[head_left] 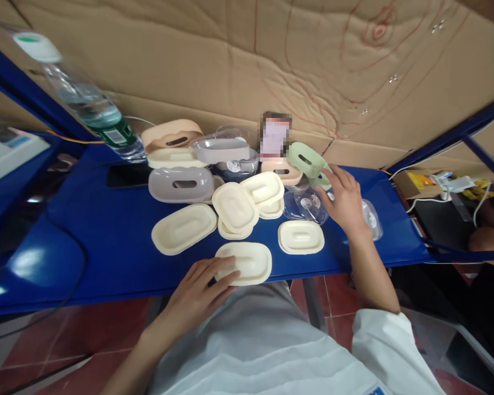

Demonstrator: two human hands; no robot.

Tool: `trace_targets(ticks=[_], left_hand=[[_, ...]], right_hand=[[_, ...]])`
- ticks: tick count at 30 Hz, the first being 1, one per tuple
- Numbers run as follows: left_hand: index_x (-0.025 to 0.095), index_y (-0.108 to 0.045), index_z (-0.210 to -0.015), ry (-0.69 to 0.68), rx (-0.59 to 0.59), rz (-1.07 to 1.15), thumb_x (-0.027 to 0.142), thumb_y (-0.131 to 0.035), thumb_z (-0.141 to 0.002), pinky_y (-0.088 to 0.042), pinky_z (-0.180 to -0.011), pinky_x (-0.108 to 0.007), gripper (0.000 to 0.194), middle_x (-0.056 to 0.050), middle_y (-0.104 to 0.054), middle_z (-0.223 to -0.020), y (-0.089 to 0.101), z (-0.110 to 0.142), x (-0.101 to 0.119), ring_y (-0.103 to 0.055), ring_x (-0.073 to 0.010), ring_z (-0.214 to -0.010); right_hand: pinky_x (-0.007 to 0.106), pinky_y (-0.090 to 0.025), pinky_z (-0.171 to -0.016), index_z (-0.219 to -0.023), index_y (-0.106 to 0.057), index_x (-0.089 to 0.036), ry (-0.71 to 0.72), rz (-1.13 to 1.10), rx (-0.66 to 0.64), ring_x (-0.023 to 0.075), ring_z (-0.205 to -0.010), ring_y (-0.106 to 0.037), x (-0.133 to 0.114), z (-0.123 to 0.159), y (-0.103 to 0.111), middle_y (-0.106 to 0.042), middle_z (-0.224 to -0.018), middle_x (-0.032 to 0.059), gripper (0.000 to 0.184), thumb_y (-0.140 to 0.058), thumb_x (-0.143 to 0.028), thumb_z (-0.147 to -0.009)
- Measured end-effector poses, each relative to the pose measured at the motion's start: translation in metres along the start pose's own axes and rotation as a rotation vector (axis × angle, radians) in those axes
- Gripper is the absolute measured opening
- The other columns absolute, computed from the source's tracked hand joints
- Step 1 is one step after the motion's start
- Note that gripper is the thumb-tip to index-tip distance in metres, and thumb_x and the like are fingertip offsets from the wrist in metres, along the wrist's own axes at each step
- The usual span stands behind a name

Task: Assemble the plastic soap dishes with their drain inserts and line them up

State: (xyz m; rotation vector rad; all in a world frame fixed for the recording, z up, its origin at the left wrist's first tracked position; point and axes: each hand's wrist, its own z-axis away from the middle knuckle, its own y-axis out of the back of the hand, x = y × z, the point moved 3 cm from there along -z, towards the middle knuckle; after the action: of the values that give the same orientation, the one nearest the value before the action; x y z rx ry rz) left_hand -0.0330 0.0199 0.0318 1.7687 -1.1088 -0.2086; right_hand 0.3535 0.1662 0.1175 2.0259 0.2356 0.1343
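Observation:
My left hand (197,293) lies flat with its fingers stretched out on the left edge of a cream oval tray (247,262) at the front of the blue table (107,241). My right hand (346,200) reaches out over clear plastic lids (307,204), fingers curled down on them, just beside a light green soap-box cover (307,159). Several more cream trays (234,208) lie between my hands.
At the back stand a grey cover (181,184), a peach cover (172,136), a clear tub (224,148) and a water bottle (88,104). A black phone (127,175) lies left. Cardboard (271,55) lines the wall behind. A box of cables (440,184) sits at the right.

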Motion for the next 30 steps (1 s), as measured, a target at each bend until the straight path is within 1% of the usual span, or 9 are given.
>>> trace_targets(ticks=[3, 6, 8, 11, 15, 18, 20, 25, 30], left_hand=[[0.024, -0.07, -0.137, 0.002, 0.002, 0.018, 0.02, -0.074, -0.102, -0.059, -0.106, -0.046, 0.035, -0.014, -0.066, -0.148, -0.001, 0.003, -0.003, -0.065, -0.0303, -0.132], [0.025, -0.069, -0.14, 0.023, 0.007, 0.012, 0.019, -0.073, -0.102, -0.06, -0.108, -0.046, 0.038, -0.014, -0.065, -0.149, 0.001, 0.005, -0.005, -0.065, -0.0303, -0.134], [0.025, -0.066, -0.143, 0.055, 0.013, 0.009, 0.02, -0.072, -0.103, -0.06, -0.108, -0.046, 0.041, -0.015, -0.064, -0.15, 0.002, 0.006, -0.006, -0.065, -0.0301, -0.135], [0.027, -0.059, -0.151, 0.108, 0.047, 0.008, 0.027, -0.075, -0.103, -0.062, -0.108, -0.046, 0.051, -0.016, -0.059, -0.154, 0.002, 0.008, -0.006, -0.064, -0.0311, -0.139], [0.035, -0.044, -0.164, 0.167, 0.134, 0.036, 0.027, -0.086, -0.094, -0.064, -0.109, -0.044, 0.082, -0.017, -0.04, -0.172, -0.002, 0.012, -0.01, -0.055, -0.0348, -0.151], [0.039, -0.035, -0.169, 0.147, 0.177, 0.038, 0.026, -0.092, -0.088, -0.061, -0.114, -0.048, 0.1, -0.016, -0.024, -0.181, -0.003, 0.012, -0.01, -0.047, -0.0385, -0.158], [0.037, -0.04, -0.168, 0.107, 0.137, 0.02, 0.026, -0.092, -0.088, -0.057, -0.12, -0.051, 0.096, -0.015, -0.028, -0.181, -0.001, 0.01, -0.009, -0.048, -0.0387, -0.158], [0.026, -0.058, -0.155, 0.067, 0.054, 0.072, 0.024, -0.084, -0.095, -0.057, -0.122, -0.048, 0.065, -0.014, -0.061, -0.161, 0.004, 0.005, -0.009, -0.057, -0.032, -0.152], [0.025, -0.065, -0.146, 0.058, 0.059, 0.072, 0.025, -0.08, -0.099, -0.063, -0.115, -0.051, 0.048, -0.012, -0.065, -0.156, 0.002, 0.006, -0.013, -0.059, -0.032, -0.149]], right_hand=[[0.056, -0.049, -0.116, -0.149, -0.065, -0.017, 0.002, 0.042, -0.095, 0.0371, -0.144, -0.059, 0.004, -0.042, -0.014, -0.065, -0.155, 0.0184, 0.046, -0.059, -0.035, -0.107], [0.051, -0.056, -0.11, -0.134, -0.075, -0.017, -0.018, 0.012, -0.113, 0.0343, -0.13, -0.071, 0.007, -0.05, -0.015, -0.078, -0.136, 0.0159, 0.034, -0.06, -0.026, -0.106], [0.049, -0.059, -0.108, -0.131, -0.077, -0.018, -0.015, -0.044, 0.032, 0.033, -0.125, -0.074, 0.0, -0.029, 0.0, -0.08, -0.13, 0.0146, 0.031, -0.061, -0.028, -0.107], [0.051, -0.058, -0.113, -0.141, -0.073, -0.022, 0.068, -0.195, 0.252, 0.0328, -0.129, -0.073, -0.031, 0.032, 0.031, -0.079, -0.134, 0.0126, 0.035, -0.067, -0.026, -0.106], [0.048, -0.06, -0.115, -0.16, -0.058, -0.027, 0.312, -0.456, 0.069, 0.0288, -0.134, -0.072, -0.098, 0.11, 0.041, -0.078, -0.138, 0.0088, 0.063, -0.07, -0.01, -0.102], [0.046, -0.062, -0.112, -0.16, -0.058, -0.022, 0.401, -0.549, -0.044, 0.0274, -0.133, -0.072, -0.134, 0.138, 0.029, -0.079, -0.136, 0.01, 0.059, -0.069, -0.009, -0.103], [0.046, -0.061, -0.112, -0.153, -0.064, -0.02, 0.431, -0.554, -0.107, 0.0267, -0.131, -0.073, -0.146, 0.142, 0.019, -0.08, -0.133, 0.01, 0.049, -0.066, -0.01, -0.104], [0.044, -0.055, -0.12, -0.144, -0.071, -0.021, 0.495, -0.53, -0.178, 0.0253, -0.137, -0.07, -0.156, 0.137, 0.004, -0.079, -0.136, 0.0088, 0.038, -0.065, -0.015, -0.107], [0.046, -0.052, -0.124, -0.145, -0.072, -0.028, 0.507, -0.532, -0.24, 0.0253, -0.143, -0.067, -0.158, 0.138, -0.009, -0.077, -0.142, 0.0077, 0.038, -0.07, -0.027, -0.107]])
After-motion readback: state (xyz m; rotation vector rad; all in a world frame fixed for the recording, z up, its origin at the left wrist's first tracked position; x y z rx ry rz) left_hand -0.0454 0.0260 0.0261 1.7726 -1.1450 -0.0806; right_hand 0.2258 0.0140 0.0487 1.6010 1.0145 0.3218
